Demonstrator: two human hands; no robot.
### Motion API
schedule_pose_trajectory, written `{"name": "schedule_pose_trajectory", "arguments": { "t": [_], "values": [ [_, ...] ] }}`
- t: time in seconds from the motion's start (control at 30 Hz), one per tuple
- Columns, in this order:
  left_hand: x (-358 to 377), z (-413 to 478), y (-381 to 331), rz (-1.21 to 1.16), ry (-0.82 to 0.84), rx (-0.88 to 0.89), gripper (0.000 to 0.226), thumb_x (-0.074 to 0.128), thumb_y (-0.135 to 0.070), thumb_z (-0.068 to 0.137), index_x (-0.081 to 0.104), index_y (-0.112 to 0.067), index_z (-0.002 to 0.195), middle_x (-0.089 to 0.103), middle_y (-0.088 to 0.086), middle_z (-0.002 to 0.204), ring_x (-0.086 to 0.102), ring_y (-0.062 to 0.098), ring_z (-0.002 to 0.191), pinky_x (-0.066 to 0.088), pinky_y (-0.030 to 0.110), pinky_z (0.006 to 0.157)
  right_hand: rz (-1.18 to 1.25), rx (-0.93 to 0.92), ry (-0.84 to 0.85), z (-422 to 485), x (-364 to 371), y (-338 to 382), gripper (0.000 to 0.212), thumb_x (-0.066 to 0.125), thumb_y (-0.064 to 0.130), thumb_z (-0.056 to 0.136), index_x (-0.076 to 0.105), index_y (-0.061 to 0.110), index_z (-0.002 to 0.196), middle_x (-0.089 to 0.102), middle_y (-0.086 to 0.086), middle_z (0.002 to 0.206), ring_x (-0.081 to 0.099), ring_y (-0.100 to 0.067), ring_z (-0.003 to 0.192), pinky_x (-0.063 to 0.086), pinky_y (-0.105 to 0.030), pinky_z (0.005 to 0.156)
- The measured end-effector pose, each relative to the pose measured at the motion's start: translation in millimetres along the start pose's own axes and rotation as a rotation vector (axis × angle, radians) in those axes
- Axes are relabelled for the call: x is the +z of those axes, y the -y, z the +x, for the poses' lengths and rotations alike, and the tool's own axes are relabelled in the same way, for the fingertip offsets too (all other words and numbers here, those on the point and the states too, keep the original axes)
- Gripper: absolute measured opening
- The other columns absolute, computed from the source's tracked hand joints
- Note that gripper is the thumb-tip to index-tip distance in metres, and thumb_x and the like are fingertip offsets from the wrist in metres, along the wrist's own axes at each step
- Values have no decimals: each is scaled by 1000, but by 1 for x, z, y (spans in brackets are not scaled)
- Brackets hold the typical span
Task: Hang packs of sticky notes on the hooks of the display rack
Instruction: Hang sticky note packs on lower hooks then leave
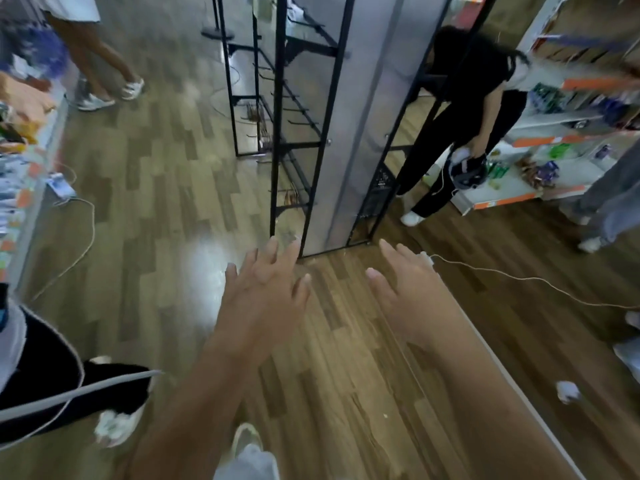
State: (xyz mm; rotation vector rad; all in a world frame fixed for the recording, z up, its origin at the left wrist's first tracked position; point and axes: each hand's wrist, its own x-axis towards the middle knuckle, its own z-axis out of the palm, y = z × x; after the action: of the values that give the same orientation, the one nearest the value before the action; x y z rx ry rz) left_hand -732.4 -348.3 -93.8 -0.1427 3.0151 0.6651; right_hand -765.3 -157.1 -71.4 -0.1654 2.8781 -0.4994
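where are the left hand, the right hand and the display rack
left hand [266, 292]: head view, on the back of the hand, fingers spread
right hand [412, 299]: head view, on the back of the hand
display rack [341, 133]: head view, on the grey panel between its black posts

Shiny wood floor, black metal rack

The brown plank wood floor [329, 341] looks smooth and shiny, with a bright white glare on it. The tall black metal display rack [276, 150] has thin bars that look smooth and dull. Its thin black metal hooks [304, 123] look the same. The flat grey panel [343, 133] in the rack is smooth and matt. The thin white cord [519, 279] on the floor looks like soft plastic.
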Motion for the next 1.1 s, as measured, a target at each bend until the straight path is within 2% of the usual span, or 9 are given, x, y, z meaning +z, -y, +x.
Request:
{"name": "schedule_pose_trajectory", "arguments": {
  "t": [0.13,0.33,0.43,0.53,0.67,0.77,0.87,0.93,1.1],
  "values": [
    [-42,79,39,32,-14,5,49,32,-41,102,25,-31,149,23,0,159,22,23,143,18,43,114,16,8,-29,78,-11,53,57,31,44,102,15,26,154,17,-2,161,3,-29,149,10,-50,120],
    [-78,197,97,28,28,-29,52,30,-43,103,20,-31,152,13,-6,163,10,24,149,12,47,118,128,-11,-60,195,-4,110,58,35,45,101,17,29,154,19,1,161,5,-26,149,11,-45,119],
    [-88,266,129,33,33,-50,54,30,-43,103,14,-33,154,9,-6,164,6,23,150,9,47,119,145,-71,-51,265,5,136,58,36,41,102,20,23,154,25,-1,158,14,-24,148,11,-37,119],
    [-101,342,155,47,36,-65,56,30,-44,103,10,-35,154,5,-6,164,1,23,151,6,48,119,187,-99,-9,340,13,169,55,36,36,103,19,22,154,24,-2,158,15,-19,146,7,-30,118],
    [-134,431,188,88,9,-74,56,27,-49,102,12,-36,154,8,-7,164,4,23,151,5,48,120,243,-171,14,440,13,226,54,38,35,103,25,17,152,32,-3,154,21,-21,144,7,-31,119],
    [-160,490,216,87,-21,-104,56,27,-50,101,16,-35,154,11,-5,164,7,24,151,8,49,119,239,-199,48,506,5,262,55,37,36,103,23,17,153,28,-3,157,19,-18,145,8,-30,118],
    [-178,551,241,90,-22,-106,58,25,-52,100,14,-35,154,11,-5,164,7,24,151,10,49,120,253,-179,40,566,0,289,56,37,39,102,23,21,153,27,-2,158,19,-18,146,15,-36,120],
    [-186,595,257,76,-11,-71,57,24,-52,100,13,-35,154,9,-6,164,7,23,151,9,48,120,234,-151,-11,606,0,301,55,39,37,102,26,19,152,29,-4,157,22,-19,145,13,-36,121],
    [-202,717,298,66,-1,95,56,26,-50,101,17,-34,154,12,-6,163,10,22,150,10,48,119,239,60,-113,710,1,329,57,37,43,101,22,25,153,17,-6,161,5,-26,149,10,-40,121]
  ]
}}
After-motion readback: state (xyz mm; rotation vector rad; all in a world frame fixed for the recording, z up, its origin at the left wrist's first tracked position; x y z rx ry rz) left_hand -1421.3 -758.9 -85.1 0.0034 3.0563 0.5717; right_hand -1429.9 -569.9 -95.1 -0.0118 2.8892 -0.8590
